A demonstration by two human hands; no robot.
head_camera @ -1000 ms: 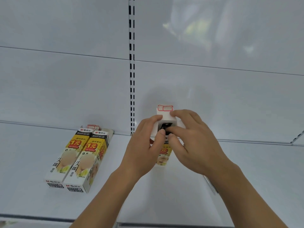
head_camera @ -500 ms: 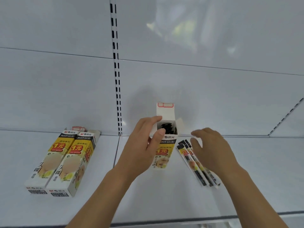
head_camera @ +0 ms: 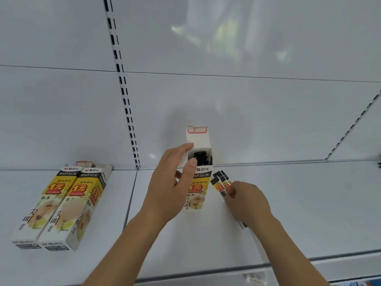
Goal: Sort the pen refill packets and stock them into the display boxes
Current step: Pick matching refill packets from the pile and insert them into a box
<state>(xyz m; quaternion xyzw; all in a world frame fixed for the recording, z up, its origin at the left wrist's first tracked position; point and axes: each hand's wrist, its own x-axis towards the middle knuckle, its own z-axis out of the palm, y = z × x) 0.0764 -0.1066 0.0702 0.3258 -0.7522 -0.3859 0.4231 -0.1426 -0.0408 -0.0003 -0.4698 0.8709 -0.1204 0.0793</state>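
Note:
A white and yellow display box (head_camera: 198,182) stands on the white shelf (head_camera: 299,203) with its top flap up, and dark refill packets show inside its mouth. My left hand (head_camera: 171,186) grips the box at its upper left, thumb across the front. Just right of the box lie a few loose refill packets (head_camera: 221,183) in black, yellow and red. My right hand (head_camera: 247,201) rests on them with its fingertips pinching their lower part; my hand and forearm hide the rest of them.
Two more display boxes (head_camera: 59,205) of the same kind lie side by side at the left of the shelf. A slotted upright (head_camera: 123,89) runs down the white back panel. The shelf's front edge (head_camera: 206,273) crosses the bottom of the view.
My right hand left the box's mouth, moved right and down to the loose packets and closed on them. My left hand kept its hold on the box. The camera panned right.

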